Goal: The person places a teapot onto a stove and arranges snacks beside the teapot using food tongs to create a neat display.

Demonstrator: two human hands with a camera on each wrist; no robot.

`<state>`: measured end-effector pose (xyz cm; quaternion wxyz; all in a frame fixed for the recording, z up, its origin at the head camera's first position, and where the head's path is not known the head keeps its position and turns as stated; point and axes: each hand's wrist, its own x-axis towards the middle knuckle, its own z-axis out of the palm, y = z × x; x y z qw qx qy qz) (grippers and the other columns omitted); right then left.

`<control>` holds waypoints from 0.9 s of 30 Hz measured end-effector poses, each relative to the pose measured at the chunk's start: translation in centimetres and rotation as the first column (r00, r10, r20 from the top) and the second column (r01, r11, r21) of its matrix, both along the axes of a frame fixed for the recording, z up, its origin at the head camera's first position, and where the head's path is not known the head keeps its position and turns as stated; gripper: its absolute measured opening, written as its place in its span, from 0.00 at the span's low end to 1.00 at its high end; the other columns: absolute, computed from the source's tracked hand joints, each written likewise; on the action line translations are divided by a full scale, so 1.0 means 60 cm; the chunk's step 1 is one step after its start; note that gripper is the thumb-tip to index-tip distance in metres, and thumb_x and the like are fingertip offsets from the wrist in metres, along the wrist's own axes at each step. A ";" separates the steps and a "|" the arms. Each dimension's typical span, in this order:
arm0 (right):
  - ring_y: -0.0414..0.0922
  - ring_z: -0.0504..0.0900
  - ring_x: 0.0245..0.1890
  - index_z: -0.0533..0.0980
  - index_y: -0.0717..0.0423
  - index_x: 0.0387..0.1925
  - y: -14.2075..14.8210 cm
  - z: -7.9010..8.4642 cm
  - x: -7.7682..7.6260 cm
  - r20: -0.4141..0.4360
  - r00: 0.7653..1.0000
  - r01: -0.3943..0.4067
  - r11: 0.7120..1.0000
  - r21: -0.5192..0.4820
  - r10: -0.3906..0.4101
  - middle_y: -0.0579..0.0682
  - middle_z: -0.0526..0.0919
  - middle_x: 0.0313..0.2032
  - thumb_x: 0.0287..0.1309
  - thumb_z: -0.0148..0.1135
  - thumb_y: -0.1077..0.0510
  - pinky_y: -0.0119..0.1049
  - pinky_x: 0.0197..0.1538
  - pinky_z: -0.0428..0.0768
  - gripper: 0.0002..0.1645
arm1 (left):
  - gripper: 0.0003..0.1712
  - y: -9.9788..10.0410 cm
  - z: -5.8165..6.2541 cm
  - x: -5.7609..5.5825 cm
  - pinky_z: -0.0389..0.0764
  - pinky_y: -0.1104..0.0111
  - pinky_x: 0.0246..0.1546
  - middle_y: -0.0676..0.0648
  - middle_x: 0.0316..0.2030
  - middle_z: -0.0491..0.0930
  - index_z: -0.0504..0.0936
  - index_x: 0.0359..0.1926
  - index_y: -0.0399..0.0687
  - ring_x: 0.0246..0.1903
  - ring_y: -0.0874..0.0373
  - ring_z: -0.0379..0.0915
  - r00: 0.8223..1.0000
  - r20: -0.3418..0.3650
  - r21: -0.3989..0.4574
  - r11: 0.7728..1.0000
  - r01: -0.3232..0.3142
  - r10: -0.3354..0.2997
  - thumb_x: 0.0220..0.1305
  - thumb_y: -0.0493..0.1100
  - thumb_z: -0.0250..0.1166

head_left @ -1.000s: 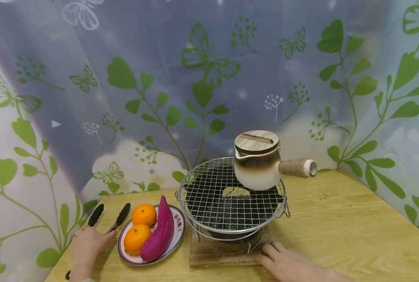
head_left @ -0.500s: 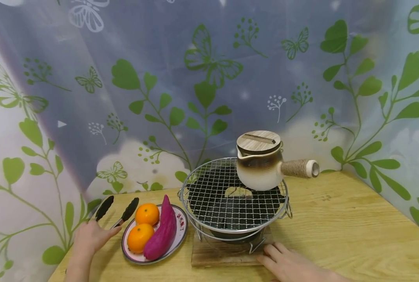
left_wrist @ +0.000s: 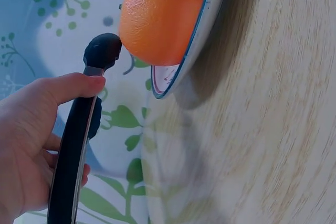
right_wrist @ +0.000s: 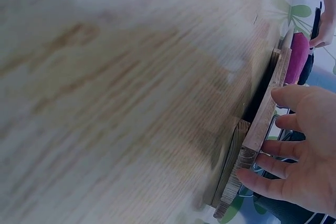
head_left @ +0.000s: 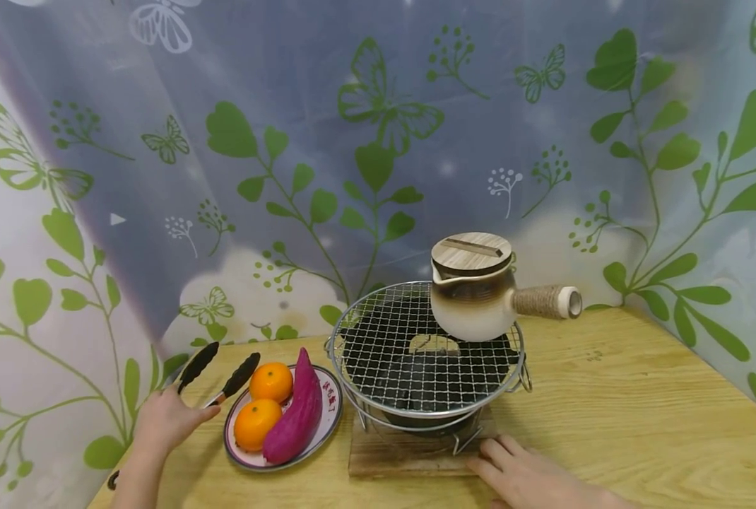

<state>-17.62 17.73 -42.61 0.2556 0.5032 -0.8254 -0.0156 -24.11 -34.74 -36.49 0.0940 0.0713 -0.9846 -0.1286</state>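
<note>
Low in the left of the head view, a person's left hand (head_left: 169, 417) holds black-and-silver metal tongs (left_wrist: 71, 156), thumb and fingers around them, tips spread apart, beside a round patterned plate (head_left: 331, 425) bearing two oranges (head_left: 257, 424) and a long purple root vegetable (head_left: 297, 417). At lower centre-right, the right hand (head_left: 521, 470) touches a rectangular brown wooden board (head_left: 410, 461), fingers loosely extended, grasping nothing, below a round wire-mesh grill (head_left: 384, 353).
</note>
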 end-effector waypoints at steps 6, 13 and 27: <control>0.46 0.70 0.37 0.73 0.52 0.48 -0.002 -0.002 0.001 -0.014 1.000 0.004 1.000 -0.010 -0.004 0.49 0.71 0.40 0.43 0.66 0.42 0.33 0.30 0.75 0.31 | 0.59 0.002 0.009 0.006 0.66 0.39 0.47 0.15 0.48 0.62 0.63 0.50 0.12 0.47 0.20 0.59 1.000 0.022 -0.010 1.000 0.022 -0.022 0.42 0.66 0.69; 0.46 0.70 0.37 0.72 0.52 0.48 -0.001 0.000 0.001 0.003 1.000 0.004 1.000 -0.009 -0.004 0.48 0.71 0.40 0.44 0.65 0.42 0.34 0.31 0.75 0.30 | 0.61 0.017 0.029 0.019 0.66 0.38 0.46 0.15 0.48 0.64 0.63 0.52 0.13 0.47 0.21 0.61 0.997 0.033 -0.056 0.995 0.078 -0.076 0.41 0.69 0.68; 0.46 0.71 0.37 0.73 0.53 0.47 -0.001 0.004 0.003 0.011 1.000 0.003 1.000 -0.001 -0.003 0.49 0.71 0.39 0.49 0.63 0.41 0.33 0.30 0.75 0.28 | 0.57 0.061 0.052 0.035 0.72 0.42 0.41 0.20 0.45 0.69 0.69 0.47 0.16 0.44 0.26 0.66 0.986 0.023 -0.149 0.975 0.167 -0.165 0.35 0.67 0.72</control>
